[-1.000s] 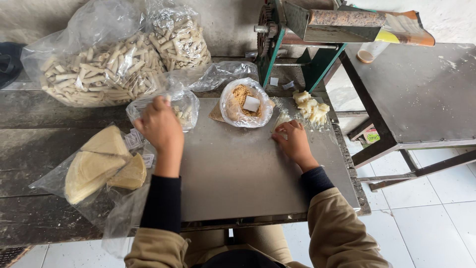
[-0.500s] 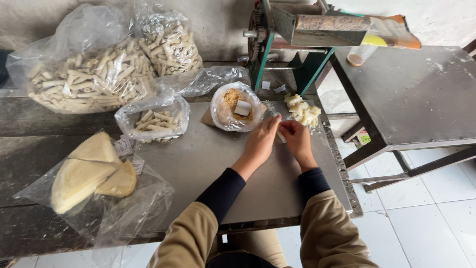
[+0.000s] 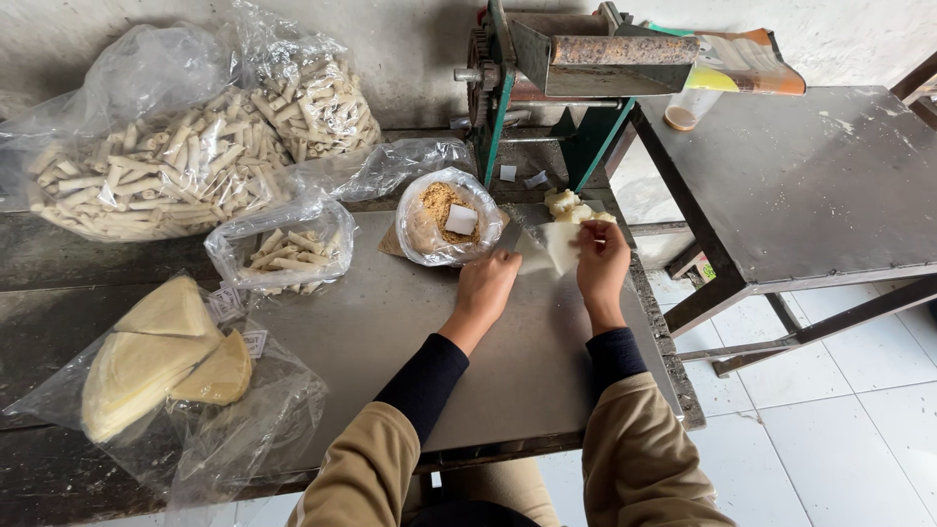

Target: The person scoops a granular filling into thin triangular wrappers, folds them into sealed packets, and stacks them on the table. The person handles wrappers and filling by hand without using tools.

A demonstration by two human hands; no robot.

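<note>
My left hand [image 3: 488, 283] and my right hand [image 3: 601, 259] both pinch a thin pale wrapper sheet [image 3: 549, 248] over the far right part of the grey metal worktop [image 3: 429, 361]. Just behind the sheet lies a small heap of pale dough pieces [image 3: 569, 204]. Left of my left hand sits an open plastic bag of brown crumbly filling [image 3: 436, 217] with a white square piece on top.
A small open bag of rolled sticks [image 3: 286, 251] and two big bags of them [image 3: 166, 161] lie at the left. A bag of folded round wrappers [image 3: 156, 356] is near the front left. A green hand-crank machine [image 3: 547, 78] stands behind; a dark side table [image 3: 810, 176] at right.
My left hand has come from the bags on the left across to the right hand. Both hands now hold the wrapper sheet farther back, near the dough heap.
</note>
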